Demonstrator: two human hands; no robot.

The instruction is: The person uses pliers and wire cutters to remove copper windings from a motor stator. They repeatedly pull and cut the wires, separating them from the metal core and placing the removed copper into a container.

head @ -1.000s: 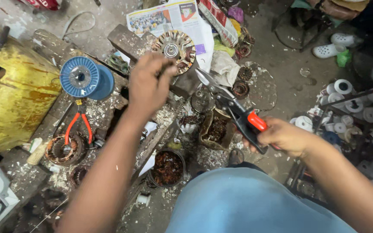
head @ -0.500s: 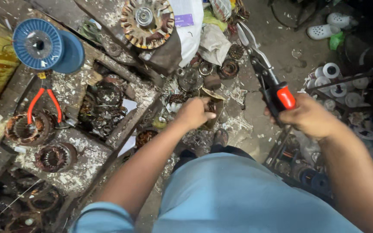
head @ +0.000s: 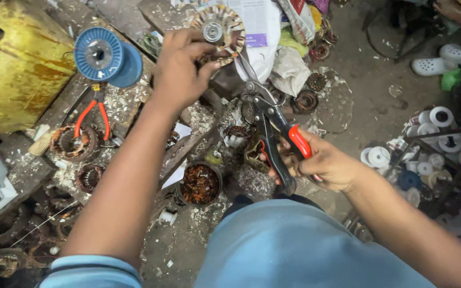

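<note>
Dusty ground and a cluttered wooden worktop (head: 25,170) filled the view, covered with shavings and old windings. The left hand (head: 180,66) closed its fingers on the edge of a round motor stator (head: 219,28), near the top, partly hiding it. The right hand (head: 324,162) was wrapped tightly around the cutters (head: 270,120) with red and black handles; their tip was touching the stator. A blue spool (head: 100,56) lay to the left, cut by nothing, while the yellow drum (head: 17,74) was cropped.

printed paper sheet (head: 257,21) | top centre | white, purple patch
</note>
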